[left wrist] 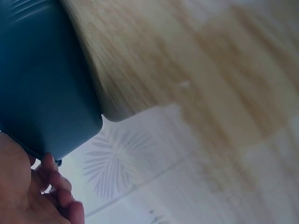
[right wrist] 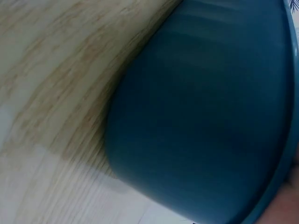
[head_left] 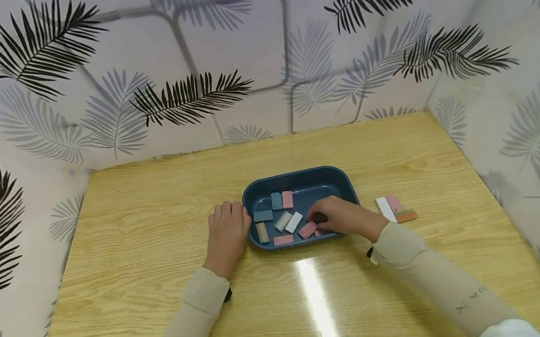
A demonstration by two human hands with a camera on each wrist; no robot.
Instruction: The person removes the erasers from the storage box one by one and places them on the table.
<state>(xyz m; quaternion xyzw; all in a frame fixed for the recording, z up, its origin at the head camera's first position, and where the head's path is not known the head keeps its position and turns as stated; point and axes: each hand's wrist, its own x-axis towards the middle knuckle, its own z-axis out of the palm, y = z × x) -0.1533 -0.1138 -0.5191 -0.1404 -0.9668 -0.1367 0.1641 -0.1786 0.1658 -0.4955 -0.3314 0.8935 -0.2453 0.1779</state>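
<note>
A dark blue plastic tub (head_left: 296,175) stands on the table with several small block-shaped erasers inside. At its left end my left hand (head_left: 227,231) grips the rim; in the left wrist view its curled fingers (left wrist: 58,179) meet the tub's edge. My right hand (head_left: 339,216) reaches over the right end into the tub. Its bent fingertips are at a tilted pink eraser (head_left: 308,230), with another pink piece partly hidden beneath the hand. Around them lie a white eraser (head_left: 294,222), a grey one (head_left: 283,222), a blue one (head_left: 263,216) and a flat pink one (head_left: 283,240).
Right of the tub, on the wooden table (head_left: 153,205), a white eraser (head_left: 385,209), a pink eraser (head_left: 394,203) and an orange-green eraser (head_left: 406,216) lie close together. Leaf-patterned cloth (head_left: 234,43) hangs behind the table and at both sides.
</note>
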